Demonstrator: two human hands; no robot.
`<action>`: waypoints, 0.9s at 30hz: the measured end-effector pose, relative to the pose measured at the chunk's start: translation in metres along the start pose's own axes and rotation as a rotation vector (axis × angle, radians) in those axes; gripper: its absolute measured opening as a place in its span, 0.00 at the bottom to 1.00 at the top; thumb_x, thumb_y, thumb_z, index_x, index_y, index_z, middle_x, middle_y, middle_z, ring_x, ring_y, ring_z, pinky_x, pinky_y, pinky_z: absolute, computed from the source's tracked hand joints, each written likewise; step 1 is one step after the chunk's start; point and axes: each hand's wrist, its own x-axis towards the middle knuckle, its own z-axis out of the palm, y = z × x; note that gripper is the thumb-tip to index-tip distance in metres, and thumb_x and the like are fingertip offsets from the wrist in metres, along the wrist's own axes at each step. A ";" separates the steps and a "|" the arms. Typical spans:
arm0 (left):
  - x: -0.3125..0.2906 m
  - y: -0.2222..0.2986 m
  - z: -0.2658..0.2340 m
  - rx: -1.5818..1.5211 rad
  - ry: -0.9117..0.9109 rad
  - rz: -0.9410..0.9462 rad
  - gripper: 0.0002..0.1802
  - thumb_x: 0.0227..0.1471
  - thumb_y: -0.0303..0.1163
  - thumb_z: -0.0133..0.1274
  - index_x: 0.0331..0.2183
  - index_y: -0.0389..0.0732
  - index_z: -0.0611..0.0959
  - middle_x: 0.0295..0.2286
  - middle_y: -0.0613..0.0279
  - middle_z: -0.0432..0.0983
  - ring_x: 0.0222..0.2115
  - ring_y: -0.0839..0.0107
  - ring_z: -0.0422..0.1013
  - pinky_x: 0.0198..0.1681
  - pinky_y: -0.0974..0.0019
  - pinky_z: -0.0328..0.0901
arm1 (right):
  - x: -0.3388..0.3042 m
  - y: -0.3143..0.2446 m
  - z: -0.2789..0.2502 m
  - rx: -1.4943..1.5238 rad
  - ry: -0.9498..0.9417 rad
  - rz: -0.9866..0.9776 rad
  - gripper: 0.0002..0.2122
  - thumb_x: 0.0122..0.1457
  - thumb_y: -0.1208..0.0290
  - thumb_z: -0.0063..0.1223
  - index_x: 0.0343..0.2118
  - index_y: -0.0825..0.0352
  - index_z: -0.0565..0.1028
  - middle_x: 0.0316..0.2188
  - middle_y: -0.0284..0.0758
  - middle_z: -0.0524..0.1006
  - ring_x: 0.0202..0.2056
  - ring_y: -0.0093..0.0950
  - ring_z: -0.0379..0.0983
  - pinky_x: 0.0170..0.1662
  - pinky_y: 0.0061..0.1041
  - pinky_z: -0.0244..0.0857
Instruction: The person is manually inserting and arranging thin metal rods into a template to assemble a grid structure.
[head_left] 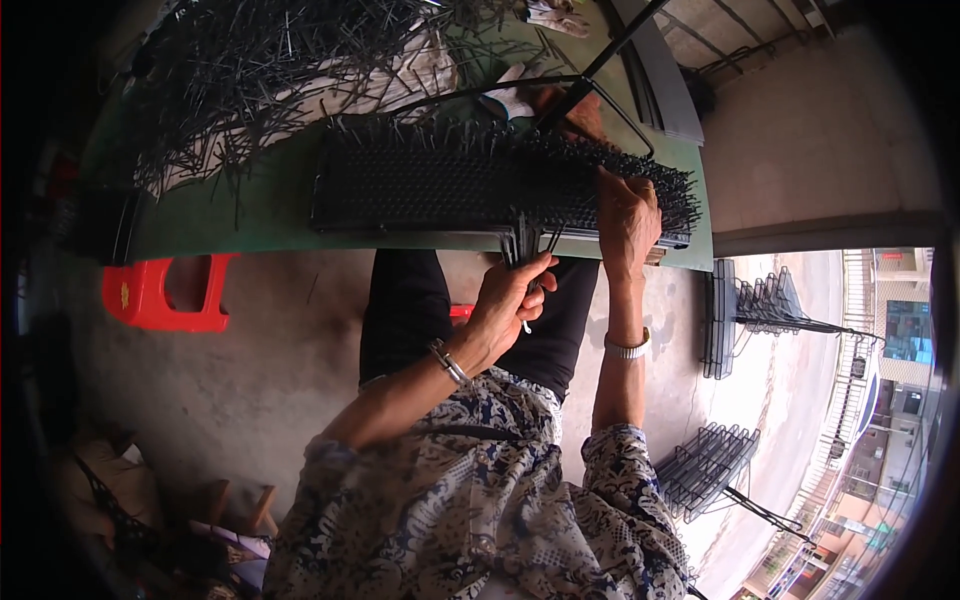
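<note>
A long black block (410,190) with rows of small holes lies along the near edge of the green table. Thin black strips (665,185) stand up densely from its right part and along its far side. My left hand (512,305) is closed around a small bundle of thin black strips (521,243), held upright just in front of the block. My right hand (628,222) reaches over the block's right part, its fingers pinched together at the standing strips. Whatever sits between those fingertips is hidden.
A large heap of loose black strips (290,50) lies on pale cloth at the far left of the green table (280,240). Work gloves (508,95) and a black metal stand (575,95) are behind the block. A red stool (140,300) stands left; wire racks (710,465) are at right.
</note>
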 end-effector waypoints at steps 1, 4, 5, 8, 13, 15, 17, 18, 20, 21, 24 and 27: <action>0.000 0.000 0.000 0.001 0.001 0.001 0.14 0.56 0.37 0.56 0.36 0.35 0.79 0.22 0.63 0.73 0.13 0.85 0.53 0.15 0.78 0.45 | 0.001 -0.003 -0.002 -0.078 -0.031 -0.057 0.10 0.57 0.64 0.57 0.40 0.57 0.81 0.31 0.35 0.77 0.33 0.34 0.75 0.37 0.30 0.67; -0.001 0.000 0.000 -0.005 -0.002 0.016 0.15 0.55 0.38 0.58 0.36 0.35 0.80 0.21 0.65 0.72 0.13 0.86 0.53 0.15 0.78 0.45 | -0.004 -0.011 -0.015 -0.066 0.075 -0.139 0.13 0.58 0.66 0.56 0.45 0.61 0.79 0.32 0.37 0.77 0.33 0.33 0.75 0.36 0.28 0.67; -0.001 0.000 0.001 0.008 0.005 0.020 0.15 0.54 0.38 0.58 0.36 0.36 0.80 0.21 0.64 0.72 0.13 0.86 0.53 0.15 0.78 0.45 | -0.008 -0.009 -0.019 -0.066 0.076 -0.138 0.13 0.58 0.66 0.56 0.45 0.61 0.79 0.32 0.37 0.77 0.33 0.33 0.75 0.36 0.28 0.67; -0.003 0.001 0.005 0.045 0.000 0.030 0.14 0.54 0.38 0.59 0.35 0.37 0.80 0.21 0.64 0.73 0.13 0.86 0.52 0.14 0.78 0.44 | -0.024 -0.016 -0.039 0.634 -0.392 0.339 0.12 0.60 0.70 0.53 0.43 0.70 0.77 0.26 0.31 0.76 0.27 0.19 0.70 0.32 0.20 0.64; -0.003 -0.002 0.006 0.121 -0.009 -0.003 0.12 0.53 0.39 0.59 0.33 0.40 0.79 0.21 0.63 0.75 0.12 0.85 0.54 0.13 0.79 0.43 | -0.033 -0.013 -0.050 0.950 -0.677 0.398 0.08 0.60 0.72 0.52 0.36 0.72 0.76 0.24 0.30 0.75 0.26 0.17 0.69 0.31 0.19 0.64; -0.002 -0.007 0.006 0.178 0.053 -0.040 0.13 0.53 0.40 0.59 0.32 0.41 0.79 0.22 0.62 0.76 0.13 0.85 0.56 0.13 0.79 0.43 | -0.032 -0.011 -0.057 1.033 -0.766 0.482 0.07 0.60 0.72 0.52 0.32 0.72 0.75 0.24 0.31 0.76 0.26 0.18 0.71 0.31 0.19 0.66; -0.004 -0.004 0.008 0.188 0.019 -0.034 0.14 0.54 0.42 0.59 0.32 0.41 0.78 0.23 0.60 0.77 0.13 0.85 0.57 0.13 0.80 0.43 | -0.032 -0.011 -0.060 1.102 -0.752 0.514 0.06 0.60 0.73 0.52 0.33 0.72 0.75 0.24 0.32 0.76 0.25 0.19 0.72 0.31 0.19 0.66; -0.004 -0.003 0.009 0.197 -0.017 -0.028 0.14 0.54 0.43 0.58 0.32 0.41 0.78 0.25 0.59 0.79 0.14 0.84 0.58 0.13 0.80 0.43 | -0.032 -0.011 -0.061 1.169 -0.738 0.544 0.06 0.60 0.73 0.52 0.33 0.72 0.75 0.24 0.32 0.77 0.25 0.20 0.73 0.31 0.19 0.67; -0.002 -0.004 0.010 0.174 -0.002 -0.019 0.17 0.55 0.45 0.57 0.34 0.39 0.79 0.28 0.58 0.80 0.15 0.85 0.58 0.14 0.81 0.46 | -0.033 -0.011 -0.067 1.153 -0.650 0.563 0.06 0.60 0.73 0.52 0.33 0.72 0.75 0.25 0.33 0.77 0.25 0.20 0.74 0.31 0.19 0.68; 0.000 -0.004 0.010 0.150 0.013 -0.009 0.19 0.56 0.46 0.55 0.36 0.38 0.80 0.30 0.56 0.80 0.17 0.85 0.58 0.15 0.81 0.48 | -0.033 -0.011 -0.069 1.135 -0.564 0.580 0.06 0.60 0.73 0.52 0.33 0.72 0.75 0.25 0.34 0.78 0.25 0.21 0.75 0.30 0.19 0.68; 0.007 0.000 0.002 0.093 -0.010 0.019 0.18 0.57 0.46 0.54 0.37 0.39 0.78 0.29 0.55 0.80 0.16 0.84 0.58 0.15 0.81 0.47 | -0.033 -0.008 -0.071 0.942 -0.208 0.492 0.05 0.62 0.75 0.49 0.35 0.72 0.74 0.27 0.36 0.79 0.27 0.22 0.77 0.31 0.21 0.71; 0.011 -0.002 -0.002 0.064 -0.013 0.011 0.19 0.57 0.45 0.54 0.39 0.37 0.78 0.29 0.55 0.79 0.17 0.83 0.59 0.16 0.80 0.49 | -0.029 -0.008 -0.062 0.732 0.038 0.424 0.05 0.62 0.76 0.50 0.34 0.71 0.75 0.25 0.34 0.79 0.27 0.21 0.77 0.32 0.19 0.70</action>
